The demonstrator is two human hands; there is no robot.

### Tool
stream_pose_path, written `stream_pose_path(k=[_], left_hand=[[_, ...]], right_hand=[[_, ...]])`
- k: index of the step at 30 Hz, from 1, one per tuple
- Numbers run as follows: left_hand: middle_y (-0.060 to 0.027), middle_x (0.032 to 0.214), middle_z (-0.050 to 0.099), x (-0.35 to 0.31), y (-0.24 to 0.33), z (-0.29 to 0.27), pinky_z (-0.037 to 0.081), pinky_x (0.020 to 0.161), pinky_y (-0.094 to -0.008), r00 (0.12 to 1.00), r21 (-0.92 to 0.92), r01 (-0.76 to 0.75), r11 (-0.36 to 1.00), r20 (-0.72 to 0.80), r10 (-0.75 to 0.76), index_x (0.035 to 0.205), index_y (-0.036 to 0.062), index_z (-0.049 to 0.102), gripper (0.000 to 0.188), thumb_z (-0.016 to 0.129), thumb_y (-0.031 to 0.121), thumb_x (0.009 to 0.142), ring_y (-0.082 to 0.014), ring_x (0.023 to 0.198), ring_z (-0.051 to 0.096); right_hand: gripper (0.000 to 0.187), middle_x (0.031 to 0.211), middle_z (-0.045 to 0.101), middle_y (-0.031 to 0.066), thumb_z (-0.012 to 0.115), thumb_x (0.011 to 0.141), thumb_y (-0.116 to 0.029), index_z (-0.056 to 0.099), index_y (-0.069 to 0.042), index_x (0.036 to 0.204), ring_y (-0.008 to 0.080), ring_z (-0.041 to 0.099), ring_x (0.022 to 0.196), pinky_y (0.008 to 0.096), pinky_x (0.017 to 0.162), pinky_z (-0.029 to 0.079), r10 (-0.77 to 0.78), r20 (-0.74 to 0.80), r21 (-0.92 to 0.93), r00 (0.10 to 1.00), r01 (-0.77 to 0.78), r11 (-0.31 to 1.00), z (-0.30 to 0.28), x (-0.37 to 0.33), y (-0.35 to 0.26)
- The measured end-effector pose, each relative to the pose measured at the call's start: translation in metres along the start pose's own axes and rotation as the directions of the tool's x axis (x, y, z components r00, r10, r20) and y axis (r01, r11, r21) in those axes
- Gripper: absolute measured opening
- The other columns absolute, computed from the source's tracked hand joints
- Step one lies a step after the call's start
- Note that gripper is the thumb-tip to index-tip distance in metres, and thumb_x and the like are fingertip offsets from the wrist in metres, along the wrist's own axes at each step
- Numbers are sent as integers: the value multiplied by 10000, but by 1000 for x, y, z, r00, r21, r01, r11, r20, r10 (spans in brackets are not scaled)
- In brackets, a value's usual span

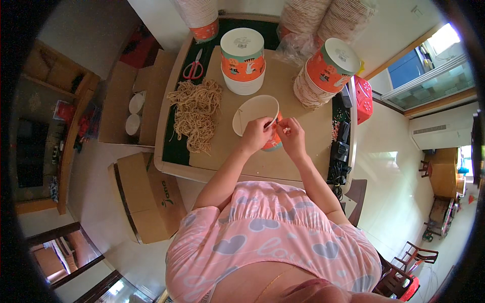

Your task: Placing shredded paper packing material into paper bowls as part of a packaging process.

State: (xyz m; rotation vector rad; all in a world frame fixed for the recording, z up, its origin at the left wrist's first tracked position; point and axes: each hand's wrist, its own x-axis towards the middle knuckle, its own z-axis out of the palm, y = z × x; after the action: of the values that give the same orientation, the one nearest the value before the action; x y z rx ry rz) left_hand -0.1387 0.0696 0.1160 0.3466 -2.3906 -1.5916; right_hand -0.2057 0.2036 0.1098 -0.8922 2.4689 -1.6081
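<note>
A paper bucket, white inside and orange-red outside, lies tilted on the brown board, its mouth turned to the upper left. My left hand is closed on its rim, fingers bent over the edge. A thin cord shows against the inner wall. Beside the bucket's outer side, my right hand pinches at a small pale bit; the fingers hide most of it. To the left lies a heap of beige cords. Scissors with pink handles rest above the heap.
A stack of upturned buckets stands beyond my hands. Another stack, with cords around it, is at the right. Tall wrapped stacks line the back. Black adapters and a red basket are right; cardboard boxes left.
</note>
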Motion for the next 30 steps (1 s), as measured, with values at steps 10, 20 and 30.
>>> stream_pose_path(k=[10, 20, 30], left_hand=[[-162, 835, 660, 1, -2, 2, 502, 637, -294, 998, 27, -68, 997, 6, 68, 996, -19, 616, 198, 588, 28, 806, -191, 719, 654], [-151, 760, 642, 0, -7, 3, 480, 598, -345, 993, -64, -110, 992, 37, 112, 921, 19, 629, 138, 568, 87, 817, -270, 646, 631], [-152, 761, 631, -7, -36, 39, 493, 622, -398, 999, -2, 28, 1000, 29, -28, 858, 16, 538, 73, 526, 86, 840, -316, 699, 628]], right_hand=[[84, 750, 554, 123, 631, 758, -26, 556, -3, 788, 269, 567, 686, 349, 606, 464, -21, 34, -10, 999, 21, 1000, -4, 0, 0], [78, 760, 565, 129, 631, 778, -45, 576, -5, 815, 256, 574, 683, 342, 588, 464, 22, 61, -54, 998, -18, 998, -5, -7, 13], [68, 725, 626, 60, 563, 863, -44, 553, 9, 904, 117, 601, 639, 256, 568, 492, 409, 137, 279, 902, -431, 858, -2, -33, 35]])
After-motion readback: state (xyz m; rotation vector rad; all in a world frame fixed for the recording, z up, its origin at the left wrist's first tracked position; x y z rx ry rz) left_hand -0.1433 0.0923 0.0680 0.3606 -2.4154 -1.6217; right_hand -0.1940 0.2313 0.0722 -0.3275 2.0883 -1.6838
